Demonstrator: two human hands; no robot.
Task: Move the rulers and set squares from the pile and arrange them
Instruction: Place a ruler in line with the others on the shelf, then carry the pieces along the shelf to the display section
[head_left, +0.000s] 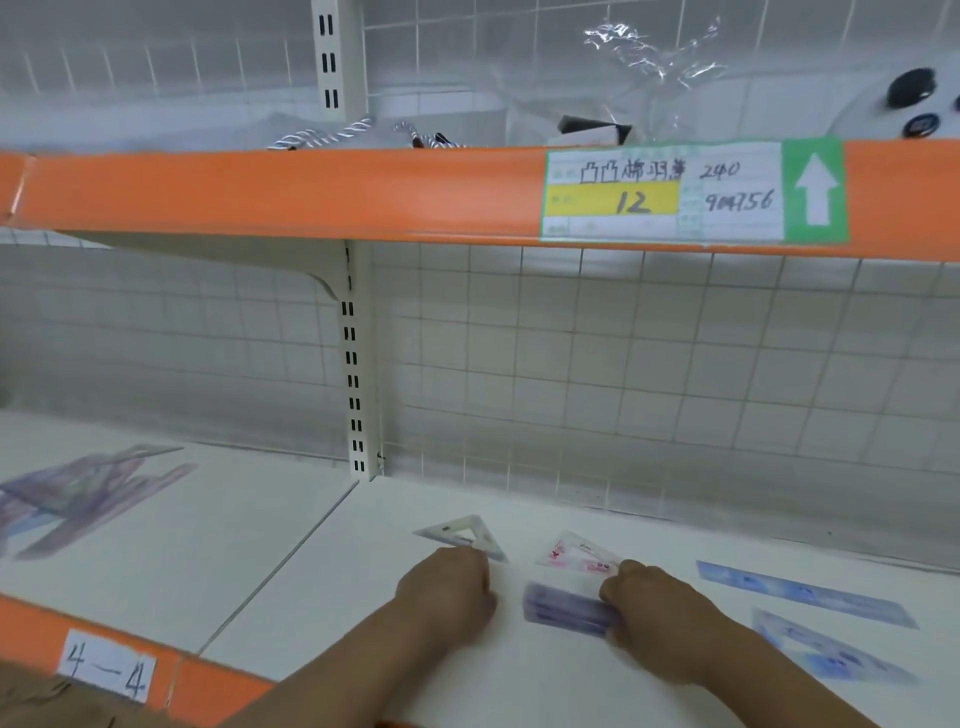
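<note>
Purple rulers (566, 608) are gripped on the shelf (363, 649) by the right hand (654, 608), and a clear set square (462, 535) is pinched by the left hand (447, 592). Few pieces are laid out; the pile (88, 499) is largely left.

A white metal shelf (332, 587) has an orange front strip (218, 688) bearing a handwritten "4-4" paper label (106, 665). The upper orange shelf edge (260, 189) carries a green-bordered price tag (691, 189). Behind stands a white wire-grid back panel (623, 364).

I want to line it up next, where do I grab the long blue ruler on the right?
Probably pinch the long blue ruler across its width at its left end, from above: it lies flat on the shelf, that end nearest the right hand.
</note>
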